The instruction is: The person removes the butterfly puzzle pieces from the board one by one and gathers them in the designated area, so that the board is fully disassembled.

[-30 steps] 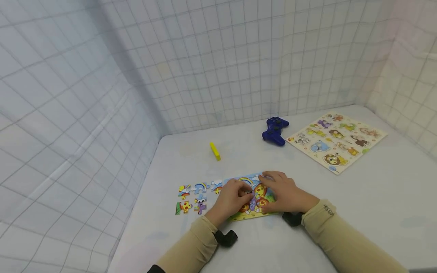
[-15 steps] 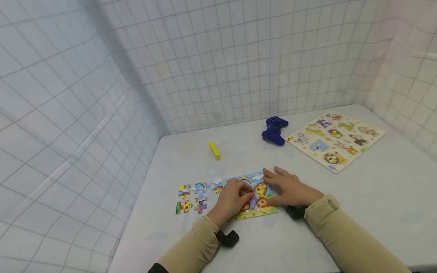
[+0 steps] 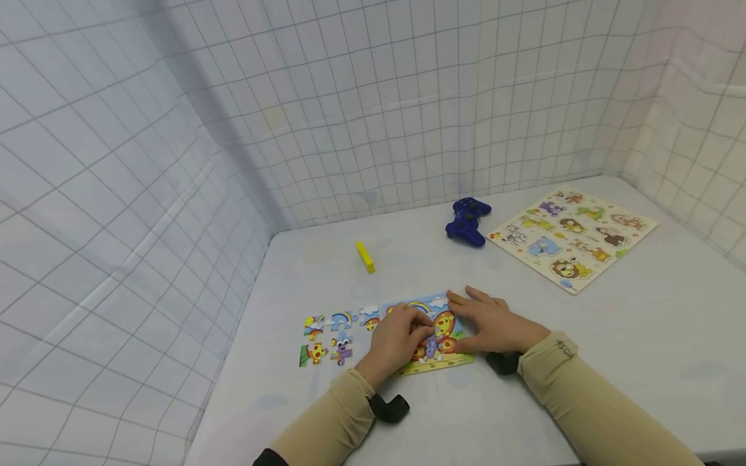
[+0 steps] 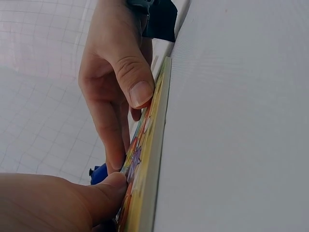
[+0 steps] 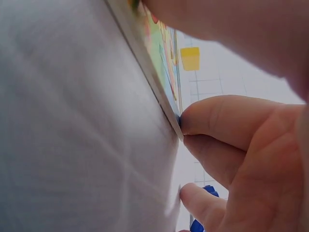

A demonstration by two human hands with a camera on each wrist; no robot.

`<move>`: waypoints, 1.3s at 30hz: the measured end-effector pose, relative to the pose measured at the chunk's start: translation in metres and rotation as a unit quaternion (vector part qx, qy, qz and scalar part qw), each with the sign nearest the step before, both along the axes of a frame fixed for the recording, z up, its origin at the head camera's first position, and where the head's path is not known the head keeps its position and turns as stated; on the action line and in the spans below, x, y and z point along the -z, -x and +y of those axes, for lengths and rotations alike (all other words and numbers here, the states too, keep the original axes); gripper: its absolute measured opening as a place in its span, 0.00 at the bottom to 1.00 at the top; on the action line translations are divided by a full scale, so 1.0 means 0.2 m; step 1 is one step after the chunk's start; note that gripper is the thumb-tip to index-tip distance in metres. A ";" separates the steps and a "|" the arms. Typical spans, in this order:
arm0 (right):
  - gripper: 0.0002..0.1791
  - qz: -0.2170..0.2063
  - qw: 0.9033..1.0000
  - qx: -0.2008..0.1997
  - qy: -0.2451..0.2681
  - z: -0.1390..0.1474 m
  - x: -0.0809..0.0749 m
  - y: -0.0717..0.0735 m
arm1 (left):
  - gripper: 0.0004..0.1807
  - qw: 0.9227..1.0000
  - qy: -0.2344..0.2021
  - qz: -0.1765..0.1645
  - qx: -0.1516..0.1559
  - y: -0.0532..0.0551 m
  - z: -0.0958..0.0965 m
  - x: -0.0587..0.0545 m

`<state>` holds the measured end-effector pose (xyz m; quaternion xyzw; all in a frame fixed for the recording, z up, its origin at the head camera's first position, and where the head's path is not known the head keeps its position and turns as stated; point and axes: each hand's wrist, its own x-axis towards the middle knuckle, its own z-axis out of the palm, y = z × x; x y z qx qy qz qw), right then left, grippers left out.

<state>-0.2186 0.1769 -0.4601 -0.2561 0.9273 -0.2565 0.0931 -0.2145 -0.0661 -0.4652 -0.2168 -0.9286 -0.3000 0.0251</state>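
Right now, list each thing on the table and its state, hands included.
Puzzle: flat, picture side up, partly covered
Left hand: fingers bent, at the puzzle
Right hand: fingers spread, touching the puzzle
Loose pieces: picture side up
Yellow stick: lying untouched
Controller: lying untouched
Animal board: flat, picture side up

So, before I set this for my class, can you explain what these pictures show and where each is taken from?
There is no robot here: these are a person's bare hands. The wide view comes from a camera worn on the head; the close, sideways-looking views come from one camera on each wrist. On the white table, the left hand has its fingertips at a colourful jigsaw board; whether it pinches a piece is hidden. The right hand touches the board's right side. Loose jigsaw pieces lie left of the board. Farther back are a yellow block, a blue game controller and a flat animal-picture board.
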 end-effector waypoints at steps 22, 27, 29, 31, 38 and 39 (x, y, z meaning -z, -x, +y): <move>0.50 0.005 1.000 0.001 0.002 0.00 -0.03 -0.01 | 0.07 0.999 -0.037 -0.033 -0.011 0.00 0.02 0.00; 0.50 0.000 1.000 0.003 0.000 0.00 -0.02 -0.01 | 0.06 0.998 -0.052 -0.035 -0.012 0.01 0.01 0.00; 0.50 -0.002 1.000 0.004 0.000 0.00 -0.02 -0.01 | 0.05 0.997 -0.065 -0.040 -0.009 0.01 0.01 0.00; 0.50 -0.002 1.000 0.003 0.000 -0.01 -0.02 -0.01 | 0.04 0.995 -0.087 -0.050 -0.004 0.01 0.00 0.00; 0.52 -0.004 1.000 0.001 -0.002 -0.01 -0.02 -0.01 | 0.05 0.978 -0.189 -0.091 0.010 0.03 -0.06 -0.04; 0.52 -0.004 1.000 0.001 -0.002 0.00 -0.02 -0.01 | 0.06 0.973 -0.206 -0.100 0.009 0.03 -0.08 -0.05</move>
